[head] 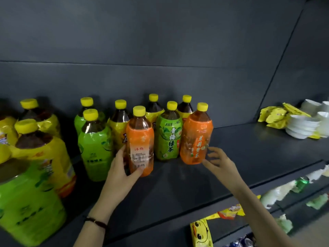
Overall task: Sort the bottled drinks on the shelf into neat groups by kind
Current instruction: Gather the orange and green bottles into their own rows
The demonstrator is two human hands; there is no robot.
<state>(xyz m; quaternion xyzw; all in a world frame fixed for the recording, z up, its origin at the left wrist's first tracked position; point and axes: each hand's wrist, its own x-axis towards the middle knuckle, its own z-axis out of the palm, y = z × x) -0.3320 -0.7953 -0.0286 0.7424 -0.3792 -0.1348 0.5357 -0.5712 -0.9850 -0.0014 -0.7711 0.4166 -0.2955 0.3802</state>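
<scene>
Yellow-capped drink bottles stand on a dark grey shelf [178, 189]. My left hand [122, 173] grips an orange-labelled bottle [140, 138] near its base, at the front of the group. A second orange-labelled bottle [195, 136] stands to the right; my right hand [217, 161] is beside its lower right side with fingers spread, just off or barely touching it. Between the two stands a green-labelled bottle [169, 138]. More green bottles [96, 148] and yellow-labelled bottles [119, 129] stand behind and to the left.
Large green [26, 202] and yellow [44, 157] bottles crowd the near left. Stacked white bowls [302, 127] and yellow packets [274, 116] sit at the shelf's far right. Snack packets [201, 232] lie on lower shelves. Bare shelf lies right of the bottles.
</scene>
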